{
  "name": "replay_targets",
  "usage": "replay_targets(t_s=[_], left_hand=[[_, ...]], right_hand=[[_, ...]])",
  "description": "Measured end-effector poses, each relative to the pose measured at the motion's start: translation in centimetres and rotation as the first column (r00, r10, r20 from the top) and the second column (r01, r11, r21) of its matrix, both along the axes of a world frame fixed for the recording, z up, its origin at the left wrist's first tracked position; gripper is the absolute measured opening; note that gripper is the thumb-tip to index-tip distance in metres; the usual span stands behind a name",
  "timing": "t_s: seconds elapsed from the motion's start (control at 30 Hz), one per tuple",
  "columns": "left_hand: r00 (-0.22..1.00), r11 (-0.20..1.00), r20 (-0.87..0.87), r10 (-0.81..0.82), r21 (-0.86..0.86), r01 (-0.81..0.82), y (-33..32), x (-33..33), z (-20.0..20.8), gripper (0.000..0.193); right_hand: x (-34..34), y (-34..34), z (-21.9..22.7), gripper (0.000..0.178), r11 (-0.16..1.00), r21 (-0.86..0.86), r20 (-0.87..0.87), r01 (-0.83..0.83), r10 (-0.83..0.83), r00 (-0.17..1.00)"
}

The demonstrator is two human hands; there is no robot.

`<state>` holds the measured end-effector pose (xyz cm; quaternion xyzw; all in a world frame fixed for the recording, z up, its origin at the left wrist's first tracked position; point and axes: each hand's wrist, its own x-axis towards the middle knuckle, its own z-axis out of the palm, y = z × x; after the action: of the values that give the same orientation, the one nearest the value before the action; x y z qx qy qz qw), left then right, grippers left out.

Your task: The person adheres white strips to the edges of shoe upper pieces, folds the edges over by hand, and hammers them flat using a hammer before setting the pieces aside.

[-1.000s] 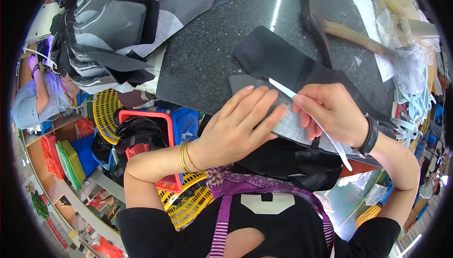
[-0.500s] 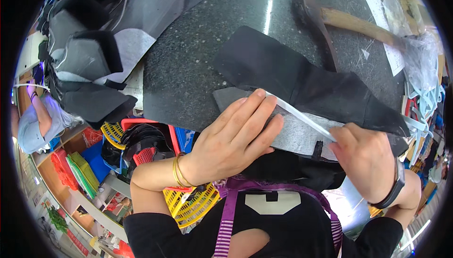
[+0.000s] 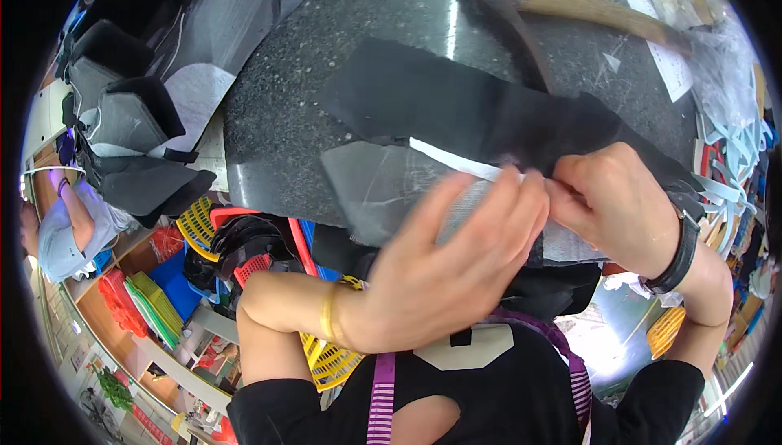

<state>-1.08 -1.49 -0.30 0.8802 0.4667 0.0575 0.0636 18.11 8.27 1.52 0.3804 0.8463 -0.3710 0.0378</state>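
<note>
1. Black panel [image 3: 423,91]: flat on dark tabletop [image 3: 269,119], just beyond L fingertips, runs from upper left of them across to beyond R knuckles. R knuckles overlap its near edge in view; can't tell if touching.
2. Hammer [image 3: 599,9]: wood handle, lies well beyond R fingers, past the panel.
3. L hand [image 3: 464,266]: blurred, palm down, fingers stretched fwd w/ small gaps, tips close by R fingertips. Thumb hidden; can't tell if pressing or pinching.
4. R hand [image 3: 623,209]: fingers bent, thumb & index tips close tog. What's btwn them is hidden by L fingers; can't tell if holding.
5. Grey piece [image 3: 366,188]: left of L fingers, part under them in view, on near side of panel.
6. White strip [image 3: 448,156]: along panel's near edge; free end upper left of L fingertips, rest goes behind them twd R fingertips.
7. Black wristband [image 3: 680,258]: R wrist, behind R fingers.
8. Gold bangle [image 3: 327,315]: L wrist, behind L fingers.
</note>
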Motion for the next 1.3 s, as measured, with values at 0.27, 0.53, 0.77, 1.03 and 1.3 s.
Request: replay_targets(t_s=[0.27, 0.53, 0.77, 1.03, 1.3], left_hand=[[0.979, 0.977, 0.021, -0.204, 0.067, 0.202, 0.8, -0.4, -0.1, 0.027], [0.987, 0.990, -0.078, -0.143, 0.002, 0.144, -0.2, 2.7, 1.0, 0.032], [0.999, 0.995, 0.016, -0.031, 0.090, 0.029, -1.0, 5.4, -0.6, 0.033], [0.995, 0.996, 0.053, -0.090, -0.011, 0.091, -1.0, 6.3, -0.8, 0.036], [0.995, 0.990, 0.026, -0.098, -0.096, 0.100, -0.5, 8.7, 0.0, 0.040]], right_hand=[[4.6, -3.0, 1.9, 0.024, 0.996, 0.076, 0.199, 0.044, -0.059, 0.978], [6.3, -3.2, 2.6, 0.030, 0.990, 0.071, 0.131, 0.119, -0.127, 0.983], [8.2, -2.6, 2.0, 0.027, 0.981, 0.097, 0.194, 0.169, -0.185, 0.963], [10.2, -3.5, 0.3, 0.016, 0.938, -0.058, -0.075, 0.341, -0.345, 0.936], [9.9, -1.0, -0.2, 0.016, 0.981, 0.043, -0.013, 0.188, -0.188, 0.982]])
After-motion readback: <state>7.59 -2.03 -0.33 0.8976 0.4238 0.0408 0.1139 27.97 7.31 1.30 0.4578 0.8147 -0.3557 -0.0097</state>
